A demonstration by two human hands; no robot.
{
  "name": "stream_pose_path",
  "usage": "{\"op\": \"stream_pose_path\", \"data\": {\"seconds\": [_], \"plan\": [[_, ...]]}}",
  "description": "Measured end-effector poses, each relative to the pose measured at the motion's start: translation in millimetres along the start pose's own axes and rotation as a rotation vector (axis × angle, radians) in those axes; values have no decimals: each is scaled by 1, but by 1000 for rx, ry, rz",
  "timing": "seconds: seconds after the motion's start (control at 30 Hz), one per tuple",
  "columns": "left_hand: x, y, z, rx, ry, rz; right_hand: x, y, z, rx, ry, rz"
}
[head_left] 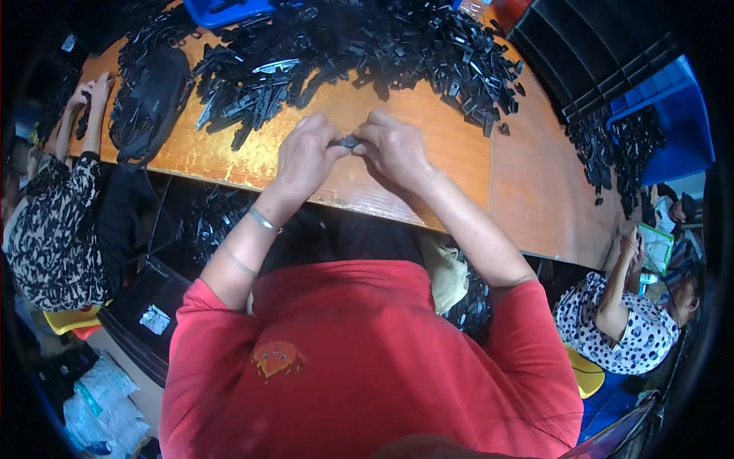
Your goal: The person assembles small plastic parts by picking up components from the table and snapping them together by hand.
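Both my hands meet over the near part of the wooden table, pinching one small black plastic part (349, 141) between them. My left hand (307, 151) grips its left end with thumb and fingers. The other end is held by my right hand (394, 147). My fingers cover most of the part, so its full shape is hidden. Beyond my hands lies a wide heap of small black plastic pieces (382, 46), some long and narrow, spread across the table's far side.
A black backpack (153, 99) lies on the table (428, 183) to the left. Black crates (596, 46) and a blue bin (673, 130) with more pieces stand at the right. A blue tray (229, 11) sits at the back. Co-workers sit on both sides.
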State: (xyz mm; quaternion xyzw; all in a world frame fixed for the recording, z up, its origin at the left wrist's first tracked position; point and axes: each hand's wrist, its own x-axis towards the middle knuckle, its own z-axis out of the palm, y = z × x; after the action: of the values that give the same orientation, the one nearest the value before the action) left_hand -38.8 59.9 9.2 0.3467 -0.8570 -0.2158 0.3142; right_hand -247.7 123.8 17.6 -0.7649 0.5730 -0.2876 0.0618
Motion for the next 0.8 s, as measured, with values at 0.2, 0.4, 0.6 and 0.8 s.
{"op": "stream_pose_path", "data": {"seconds": [0.2,0.4,0.6,0.8], "plan": [[-46,-30,-133,183,-370,-266,-16,12,-2,142,-60,-27],[-23,-25,-123,235,-73,-99,14,85,-25,-143,127,149],[42,-29,-29,338,38,88,50,100,-28,-387,70,178],[35,-22,-16,396,-80,50,44,84,-27,-424,-50,100]]}}
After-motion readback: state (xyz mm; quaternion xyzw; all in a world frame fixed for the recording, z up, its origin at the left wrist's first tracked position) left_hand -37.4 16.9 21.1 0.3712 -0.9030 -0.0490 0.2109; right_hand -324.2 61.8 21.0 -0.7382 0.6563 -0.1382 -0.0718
